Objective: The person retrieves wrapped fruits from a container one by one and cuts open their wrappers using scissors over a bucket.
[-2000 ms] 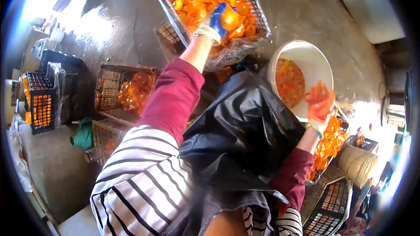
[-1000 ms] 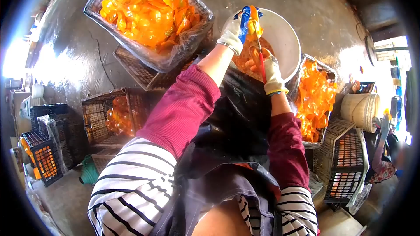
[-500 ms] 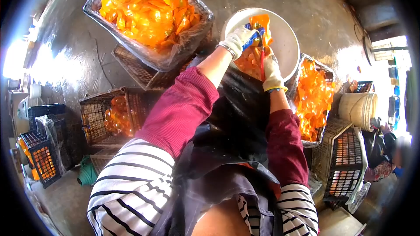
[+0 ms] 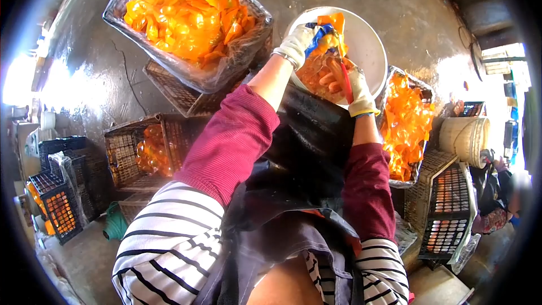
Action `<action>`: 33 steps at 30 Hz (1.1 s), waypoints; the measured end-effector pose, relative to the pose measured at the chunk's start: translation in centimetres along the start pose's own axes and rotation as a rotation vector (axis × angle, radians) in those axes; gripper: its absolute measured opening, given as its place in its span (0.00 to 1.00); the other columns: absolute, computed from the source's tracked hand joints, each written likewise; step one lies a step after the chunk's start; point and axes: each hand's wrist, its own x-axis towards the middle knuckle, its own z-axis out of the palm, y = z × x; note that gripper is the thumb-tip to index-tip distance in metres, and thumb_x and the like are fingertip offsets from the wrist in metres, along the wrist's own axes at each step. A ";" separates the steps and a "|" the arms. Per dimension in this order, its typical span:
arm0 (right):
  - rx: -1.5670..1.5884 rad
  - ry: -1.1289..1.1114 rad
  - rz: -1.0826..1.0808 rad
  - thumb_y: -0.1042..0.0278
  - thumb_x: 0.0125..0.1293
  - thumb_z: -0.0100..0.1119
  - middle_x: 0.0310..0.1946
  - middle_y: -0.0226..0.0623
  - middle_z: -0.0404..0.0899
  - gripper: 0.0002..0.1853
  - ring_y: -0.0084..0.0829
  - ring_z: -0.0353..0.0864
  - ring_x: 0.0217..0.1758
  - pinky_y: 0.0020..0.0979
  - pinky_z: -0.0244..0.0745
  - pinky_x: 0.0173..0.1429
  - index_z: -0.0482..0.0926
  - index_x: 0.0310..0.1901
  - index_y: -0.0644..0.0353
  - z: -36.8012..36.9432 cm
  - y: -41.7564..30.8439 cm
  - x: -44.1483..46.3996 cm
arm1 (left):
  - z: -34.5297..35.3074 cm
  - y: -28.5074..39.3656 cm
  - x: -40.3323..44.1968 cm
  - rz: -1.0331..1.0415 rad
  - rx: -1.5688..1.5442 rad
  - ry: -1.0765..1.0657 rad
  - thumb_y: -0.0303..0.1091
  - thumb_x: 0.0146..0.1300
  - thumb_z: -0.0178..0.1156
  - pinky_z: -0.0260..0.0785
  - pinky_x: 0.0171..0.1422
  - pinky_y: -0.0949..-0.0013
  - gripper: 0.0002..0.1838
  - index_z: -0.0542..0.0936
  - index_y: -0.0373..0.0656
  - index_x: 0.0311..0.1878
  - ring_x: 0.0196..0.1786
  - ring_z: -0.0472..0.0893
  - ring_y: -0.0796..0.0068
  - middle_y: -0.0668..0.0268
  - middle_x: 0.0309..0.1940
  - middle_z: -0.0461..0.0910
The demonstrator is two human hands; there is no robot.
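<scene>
At upper centre the left hand (image 4: 305,42) grips a seemingly unfinished orange fruit piece (image 4: 336,21), the right hand (image 4: 359,89) a red-handled tool (image 4: 346,82); upper-left crate (image 4: 144,47) heaped.

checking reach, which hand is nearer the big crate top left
Left. The left hand is right of the crate; the right hand is farther right in view.

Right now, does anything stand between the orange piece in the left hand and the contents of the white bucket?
Partly, it seems: the right hand and its red-handled tool are over some of the contents, close to the orange piece. I see nothing else between them.
</scene>
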 end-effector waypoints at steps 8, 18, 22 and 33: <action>0.255 0.026 -0.073 0.63 0.67 0.52 0.32 0.46 0.81 0.14 0.33 0.80 0.24 0.25 0.75 0.22 0.72 0.49 0.63 -0.5 2.3 1.4 | 3.8 0.4 -1.3 -0.123 0.473 0.255 0.43 0.69 0.48 0.73 0.46 0.72 0.20 0.75 0.36 0.51 0.42 0.79 0.73 0.61 0.42 0.80; 0.284 0.182 -0.021 0.60 0.66 0.50 0.31 0.38 0.78 0.12 0.35 0.77 0.24 0.33 0.74 0.24 0.74 0.44 0.59 0.8 2.6 0.8 | 5.0 -2.3 0.3 0.077 0.873 0.161 0.52 0.51 0.65 0.68 0.54 0.63 0.34 0.71 0.39 0.56 0.48 0.78 0.58 0.54 0.43 0.79; 0.313 0.072 0.027 0.56 0.69 0.45 0.38 0.40 0.80 0.17 0.36 0.82 0.29 0.32 0.78 0.30 0.72 0.50 0.60 1.2 3.2 1.3 | 3.3 -1.3 -0.9 0.369 1.084 0.271 0.58 0.48 0.65 0.64 0.59 0.59 0.43 0.65 0.39 0.62 0.56 0.73 0.49 0.45 0.52 0.74; 0.280 0.093 -0.126 0.55 0.68 0.48 0.38 0.42 0.80 0.19 0.28 0.77 0.25 0.25 0.74 0.30 0.74 0.49 0.61 2.6 -1.6 -2.5 | -21.3 4.8 -4.4 0.077 0.998 0.611 0.51 0.58 0.59 0.68 0.43 0.65 0.21 0.77 0.44 0.46 0.39 0.77 0.67 0.61 0.36 0.79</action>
